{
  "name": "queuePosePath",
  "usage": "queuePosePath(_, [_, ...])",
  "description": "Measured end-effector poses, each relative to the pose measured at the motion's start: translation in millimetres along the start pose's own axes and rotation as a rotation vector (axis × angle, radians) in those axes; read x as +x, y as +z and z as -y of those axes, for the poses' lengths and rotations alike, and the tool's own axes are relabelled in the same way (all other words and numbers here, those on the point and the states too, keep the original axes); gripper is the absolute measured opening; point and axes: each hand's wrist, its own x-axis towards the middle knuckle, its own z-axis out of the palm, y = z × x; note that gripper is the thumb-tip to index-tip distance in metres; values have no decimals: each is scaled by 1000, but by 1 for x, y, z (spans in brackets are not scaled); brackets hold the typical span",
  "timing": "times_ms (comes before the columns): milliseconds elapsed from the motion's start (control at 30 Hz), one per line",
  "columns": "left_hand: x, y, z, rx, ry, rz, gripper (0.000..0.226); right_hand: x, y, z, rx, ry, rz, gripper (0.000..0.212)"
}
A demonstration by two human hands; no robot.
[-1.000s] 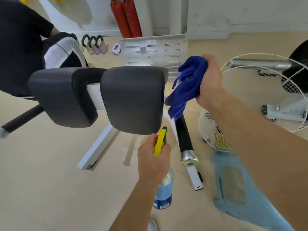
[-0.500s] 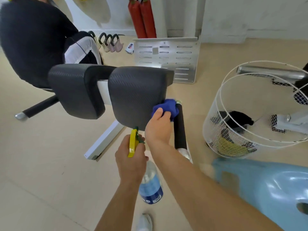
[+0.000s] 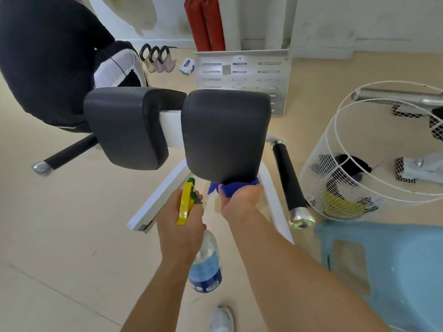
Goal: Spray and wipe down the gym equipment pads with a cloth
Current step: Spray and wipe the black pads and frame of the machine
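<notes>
right grip (image 3: 239,200), clenched on the blue cloth (image 3: 236,188), has slid to the bottom edge of the dark textured pad (image 3: 223,133); left grip (image 3: 179,231) still clutches the spray bottle (image 3: 205,269).

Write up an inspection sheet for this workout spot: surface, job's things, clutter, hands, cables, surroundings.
Surface: beige floor, faint scuffs.
Job's things: left pad and right pad, dark, on a white frame; blue cloth against the right pad's lower edge; spray bottle, yellow trigger.
Clutter: wire basket holding dark and yellow items; blue stool; slotted metal plate; small weights.
Hands: left hand grips the spray bottle; right hand holds the cloth.
Cables: thin dark cord on the seated person's clothing.
Surroundings: white wall, red cylinders, seated person.
</notes>
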Motion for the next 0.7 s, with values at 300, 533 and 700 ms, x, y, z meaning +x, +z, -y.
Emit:
queuePosePath(300, [6,-15,11,76,63,71,13,7,-2,-20,-159,185,55,41])
queuePosePath(533, [-4,-2,-9,-1,4,221,26,-64,36,65,-578,-98,385,33])
queuePosePath(700, [-11,26,-32,27,15,457,27,-100,40,181,-1060,-515,539,26])
